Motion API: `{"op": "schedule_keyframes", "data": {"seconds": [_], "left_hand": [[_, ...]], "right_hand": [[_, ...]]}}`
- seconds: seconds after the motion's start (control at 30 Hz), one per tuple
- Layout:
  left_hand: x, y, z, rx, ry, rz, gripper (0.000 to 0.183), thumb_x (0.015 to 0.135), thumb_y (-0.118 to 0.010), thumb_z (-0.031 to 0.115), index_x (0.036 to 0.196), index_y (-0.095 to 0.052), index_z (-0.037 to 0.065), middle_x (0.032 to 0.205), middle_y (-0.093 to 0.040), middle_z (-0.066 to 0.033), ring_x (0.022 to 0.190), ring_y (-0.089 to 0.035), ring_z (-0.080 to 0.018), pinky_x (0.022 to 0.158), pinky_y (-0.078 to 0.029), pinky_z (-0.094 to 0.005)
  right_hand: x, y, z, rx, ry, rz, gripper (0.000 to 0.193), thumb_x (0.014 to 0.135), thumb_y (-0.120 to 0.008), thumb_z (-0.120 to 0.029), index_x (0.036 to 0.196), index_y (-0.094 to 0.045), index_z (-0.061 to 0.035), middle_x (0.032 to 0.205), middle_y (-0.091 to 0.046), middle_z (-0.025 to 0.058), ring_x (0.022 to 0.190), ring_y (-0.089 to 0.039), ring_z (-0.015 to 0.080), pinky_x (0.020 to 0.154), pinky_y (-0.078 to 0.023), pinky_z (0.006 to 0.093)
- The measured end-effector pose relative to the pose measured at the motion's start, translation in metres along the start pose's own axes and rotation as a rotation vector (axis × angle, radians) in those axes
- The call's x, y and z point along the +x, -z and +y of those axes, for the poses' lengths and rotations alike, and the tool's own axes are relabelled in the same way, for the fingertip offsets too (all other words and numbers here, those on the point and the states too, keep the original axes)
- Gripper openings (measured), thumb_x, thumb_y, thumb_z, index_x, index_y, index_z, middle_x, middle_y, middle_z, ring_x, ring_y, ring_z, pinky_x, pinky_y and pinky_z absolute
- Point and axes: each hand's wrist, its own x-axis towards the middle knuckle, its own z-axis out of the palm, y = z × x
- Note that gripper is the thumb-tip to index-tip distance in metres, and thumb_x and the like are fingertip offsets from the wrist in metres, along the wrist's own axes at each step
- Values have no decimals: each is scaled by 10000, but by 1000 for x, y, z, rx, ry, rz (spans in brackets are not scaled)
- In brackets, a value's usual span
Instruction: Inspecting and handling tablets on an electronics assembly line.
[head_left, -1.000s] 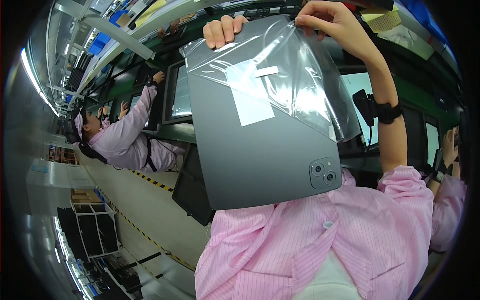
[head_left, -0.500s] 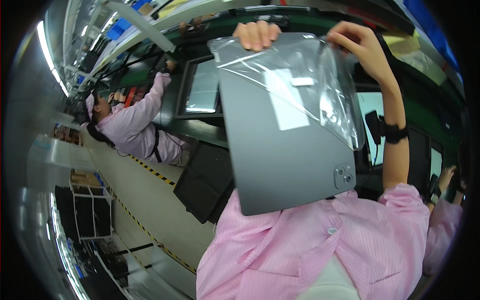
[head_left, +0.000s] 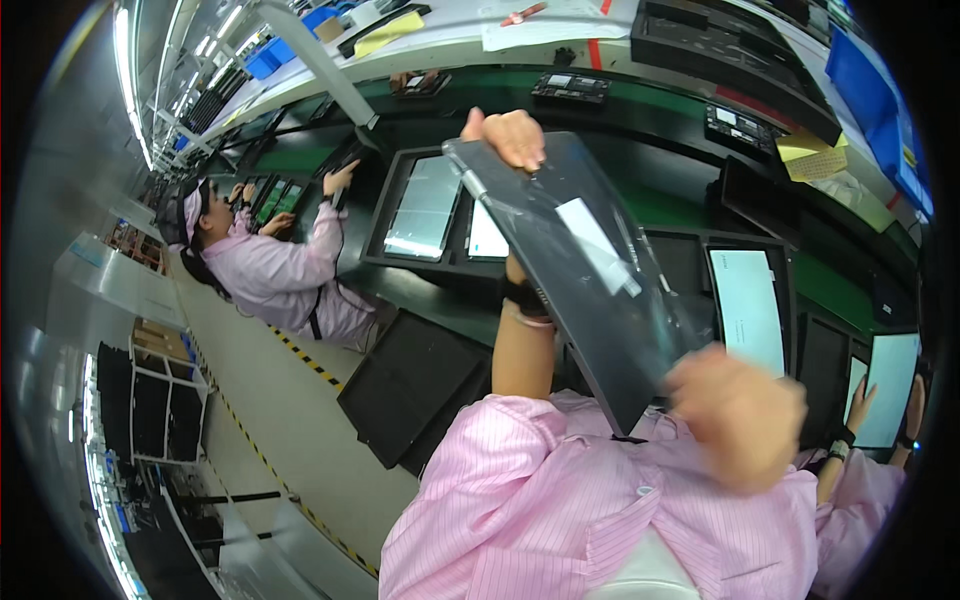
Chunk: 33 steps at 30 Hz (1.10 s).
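Observation:
A dark grey tablet is held up in front of my chest, tilted, its lower end pointing down toward my shirt. My left hand grips its upper edge, with the fingers over the back. Clear plastic film lies loosely along the tablet's right side, and a white label shows on the back. My right hand is curled closed by the lower right edge, at the film's end; motion blurs its fingers. The tablet's other face is turned away.
Black trays with pale panels stand on the bench. Circuit boards lie on the green line behind. A co-worker works at left; another person's hands hold a panel at right. Stacked black trays are at lower left.
My right hand has swung from the tablet's top right corner down to its lower right, drawing the film along. The tablet has turned and tilted, showing more of the bench.

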Motion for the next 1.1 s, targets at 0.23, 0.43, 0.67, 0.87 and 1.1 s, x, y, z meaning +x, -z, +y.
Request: {"op": "schedule_keyframes", "data": {"seconds": [0.23,0.43,0.67,0.87,1.1], "left_hand": [[-1,43,20,-23,67,-155,464,947,-182,206,701,-558,89,677,-572,-65,692,-506,-203,709,-374,-334],[-51,84,-3,-245,-16,-184,191,902,-456,217,938,-535,47,898,-545,-73,886,-504,-207,836,-385,-369],[-95,59,-16,-261,-60,110,185,893,-477,222,933,-540,53,876,-549,-68,869,-512,-199,838,-389,-361],[-100,7,-21,2,-56,616,119,928,-420,158,867,-462,64,789,-447,-33,798,-445,-161,810,-397,-301],[-94,-6,-19,85,-84,589,144,942,-403,168,861,-442,55,788,-440,-35,807,-443,-160,818,-390,-299]], "right_hand": [[-3,-38,54,495,-109,-131,307,666,-690,-210,910,-635,-33,943,-628,109,942,-577,320,808,-469,384],[-10,-79,80,859,-342,259,533,908,-323,-416,1007,-609,22,1105,-578,190,1193,-407,365,978,-308,434],[-8,-94,63,970,-401,595,434,911,-355,-369,1043,-513,14,1108,-549,226,1209,-383,365,982,-300,434],[8,-89,60,1336,-631,642,266,859,-422,-265,1002,-370,-47,1082,-476,186,1176,-395,305,974,-307,389],[7,-93,61,1378,-629,635,276,844,-444,-273,994,-372,-52,1076,-464,175,1169,-385,283,962,-322,381]]}}
